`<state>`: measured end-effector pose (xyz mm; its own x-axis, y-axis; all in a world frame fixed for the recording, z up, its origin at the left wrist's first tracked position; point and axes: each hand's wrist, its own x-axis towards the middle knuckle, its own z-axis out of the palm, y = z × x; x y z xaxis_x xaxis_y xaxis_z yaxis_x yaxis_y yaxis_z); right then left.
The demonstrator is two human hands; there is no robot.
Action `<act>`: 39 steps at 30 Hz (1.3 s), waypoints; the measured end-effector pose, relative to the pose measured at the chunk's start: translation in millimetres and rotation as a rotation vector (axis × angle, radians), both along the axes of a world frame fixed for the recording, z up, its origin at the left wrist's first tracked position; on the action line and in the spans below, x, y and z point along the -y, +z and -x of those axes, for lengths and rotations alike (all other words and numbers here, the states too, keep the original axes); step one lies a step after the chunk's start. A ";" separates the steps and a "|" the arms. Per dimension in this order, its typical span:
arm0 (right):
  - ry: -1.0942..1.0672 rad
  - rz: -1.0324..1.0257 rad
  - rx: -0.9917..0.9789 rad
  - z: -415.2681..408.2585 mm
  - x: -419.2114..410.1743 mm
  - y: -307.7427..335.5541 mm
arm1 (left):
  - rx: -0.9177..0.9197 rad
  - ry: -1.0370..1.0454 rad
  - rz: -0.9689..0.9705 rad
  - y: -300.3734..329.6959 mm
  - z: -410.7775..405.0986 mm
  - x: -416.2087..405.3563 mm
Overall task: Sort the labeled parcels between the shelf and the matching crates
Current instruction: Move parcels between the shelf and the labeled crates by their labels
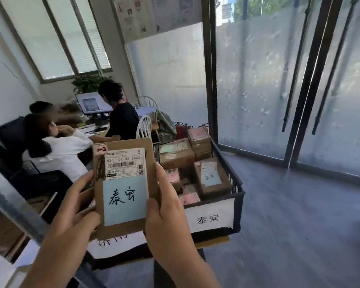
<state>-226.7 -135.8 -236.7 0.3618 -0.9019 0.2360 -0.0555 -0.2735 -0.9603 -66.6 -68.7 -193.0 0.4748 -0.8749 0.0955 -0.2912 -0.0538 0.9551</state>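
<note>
I hold a flat brown cardboard parcel (125, 183) upright in front of me, its white shipping label on top and a blue note with handwritten characters below. My left hand (79, 206) grips its left edge and my right hand (166, 208) grips its right edge, thumb on the front. Behind it to the right stands a black crate (238, 196) with a white sign bearing the same two characters, holding several brown parcels, one (211, 175) with a matching blue note. A second crate (116, 246) with a different sign sits below the parcel, mostly hidden.
A metal shelf post (15, 206) slants across the lower left. Three people sit at a desk with a monitor (93, 103) at the back left. Frosted glass doors (289, 90) fill the right side, with grey floor (299, 225) in front of them.
</note>
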 end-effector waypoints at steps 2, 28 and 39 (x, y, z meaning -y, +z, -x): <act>-0.042 -0.024 -0.023 5.5 29.3 -7.4 | -0.031 -0.037 0.049 -12.6 7.3 26.9; -0.567 -0.045 -0.939 26.0 321.3 -105.6 | 0.480 -0.102 -0.213 -173.4 -61.5 369.8; -0.513 0.028 -1.056 19.0 387.5 -133.3 | 0.707 -0.040 -0.551 -211.1 -63.0 382.6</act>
<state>-245.7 -523.3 -370.0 -0.0143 -0.9982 0.0583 -0.9309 -0.0080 -0.3652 -3.6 -451.4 -404.1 0.4326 -0.8977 -0.0841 -0.8132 -0.4287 0.3936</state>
